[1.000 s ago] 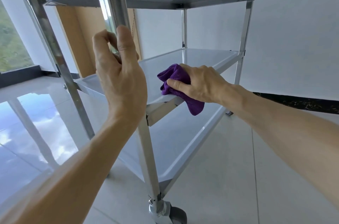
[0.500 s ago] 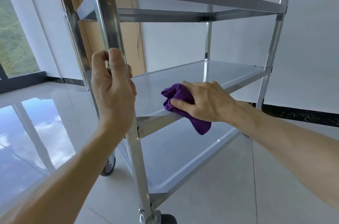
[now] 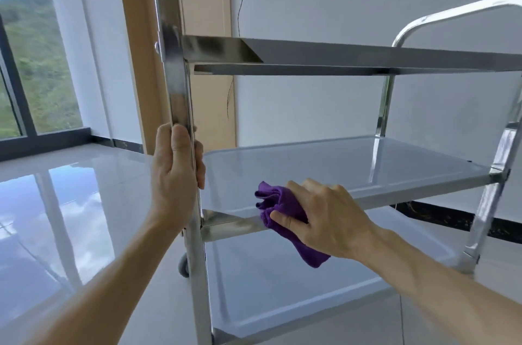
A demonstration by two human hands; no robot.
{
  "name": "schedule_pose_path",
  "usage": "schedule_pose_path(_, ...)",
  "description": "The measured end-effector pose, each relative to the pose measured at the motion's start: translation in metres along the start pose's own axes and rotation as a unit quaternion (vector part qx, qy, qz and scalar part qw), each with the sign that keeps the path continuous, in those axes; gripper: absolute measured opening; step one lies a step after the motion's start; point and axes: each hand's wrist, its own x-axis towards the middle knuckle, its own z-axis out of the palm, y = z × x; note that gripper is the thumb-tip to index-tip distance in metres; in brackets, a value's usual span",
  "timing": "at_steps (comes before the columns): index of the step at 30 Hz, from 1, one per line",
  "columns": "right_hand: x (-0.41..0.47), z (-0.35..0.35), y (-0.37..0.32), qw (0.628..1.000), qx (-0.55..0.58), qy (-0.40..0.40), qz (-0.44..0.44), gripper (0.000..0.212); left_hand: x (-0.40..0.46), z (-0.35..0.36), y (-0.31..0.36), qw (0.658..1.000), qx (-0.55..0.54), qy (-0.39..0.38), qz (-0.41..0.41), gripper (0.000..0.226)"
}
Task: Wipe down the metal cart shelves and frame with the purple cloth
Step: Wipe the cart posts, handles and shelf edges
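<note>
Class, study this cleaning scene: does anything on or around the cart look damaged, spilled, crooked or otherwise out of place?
Nothing stands out. The cart's post is upright and its shelves look level and bare. The left hand grips the post; the right hand holds the purple cloth on the middle shelf's front edge.

Polished mirror-bright metal post (image 3: 180,96) under my left hand (image 3: 175,172), brushed matt grey middle shelf (image 3: 339,164), soft nubby purple cloth (image 3: 282,209) bunched in my right hand (image 3: 324,220), glossy reflective floor tiles (image 3: 70,203) on the left, smooth pale wood panel (image 3: 203,5) beyond.
</note>
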Motion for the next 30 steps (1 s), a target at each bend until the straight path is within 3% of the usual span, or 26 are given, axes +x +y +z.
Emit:
schedule_pose_path(2, -0.001, -0.004, 0.0, 0.999, 0.038, -0.018, 0.02, 0.047, 0.003, -0.003, -0.002, 1.0, -0.02, -0.008, -0.021, 0.036)
schedule_pose_path(5, 0.004, -0.022, 0.004, 0.965, 0.244, -0.042, 0.086, 0.023, 0.006, -0.003, -0.002, 0.998, -0.042, -0.019, -0.046, 0.043)
schedule_pose_path(7, 0.01, -0.043, 0.004, 0.921, 0.374, -0.011, 0.106, 0.011, 0.009, -0.002, -0.003, 0.996, -0.054, -0.027, -0.062, 0.041)
schedule_pose_path(10, 0.033, -0.09, -0.004, 0.884, 0.453, 0.091, 0.067, 0.017, 0.013, -0.001, -0.007, 0.994, -0.068, -0.042, -0.081, 0.05)
schedule_pose_path(15, 0.098, -0.177, -0.027, 0.918, 0.26, 0.294, -0.045, 0.024, 0.036, 0.004, 0.003, 0.993, -0.087, -0.021, -0.078, 0.02)
schedule_pose_path(17, 0.132, -0.191, -0.034, 0.936, 0.175, 0.304, -0.039, 0.033, 0.052, 0.009, 0.012, 0.994, -0.084, -0.008, -0.063, 0.023)
schedule_pose_path(18, 0.148, -0.192, -0.037, 0.954, 0.141, 0.263, -0.023, 0.038, 0.058, 0.012, 0.016, 0.995, -0.084, 0.0, -0.059, 0.023)
schedule_pose_path(20, 0.171, -0.185, -0.044, 0.99, 0.105, 0.095, 0.01, 0.048, 0.061, 0.016, 0.015, 0.995, -0.084, 0.015, -0.043, 0.024)
schedule_pose_path(22, 0.183, -0.17, -0.053, 0.996, 0.07, -0.054, 0.019, 0.06, 0.057, 0.018, 0.012, 0.996, -0.081, 0.027, -0.015, 0.023)
schedule_pose_path(23, 0.188, -0.162, -0.056, 0.997, 0.029, -0.07, 0.008, 0.062, 0.057, 0.019, 0.009, 0.996, -0.081, 0.034, -0.006, 0.022)
schedule_pose_path(25, 0.196, -0.146, -0.063, 0.995, -0.091, -0.013, -0.023, 0.056, 0.059, 0.018, 0.004, 0.996, -0.072, 0.052, 0.002, 0.021)
schedule_pose_path(27, 0.201, -0.13, -0.066, 0.973, -0.196, 0.104, -0.066, 0.051, 0.061, 0.017, 0.002, 0.996, -0.063, 0.062, 0.008, 0.021)
schedule_pose_path(30, 0.194, -0.117, -0.058, 0.951, -0.214, 0.198, -0.1, 0.051, 0.061, 0.015, -0.001, 0.997, -0.055, 0.054, 0.02, 0.021)
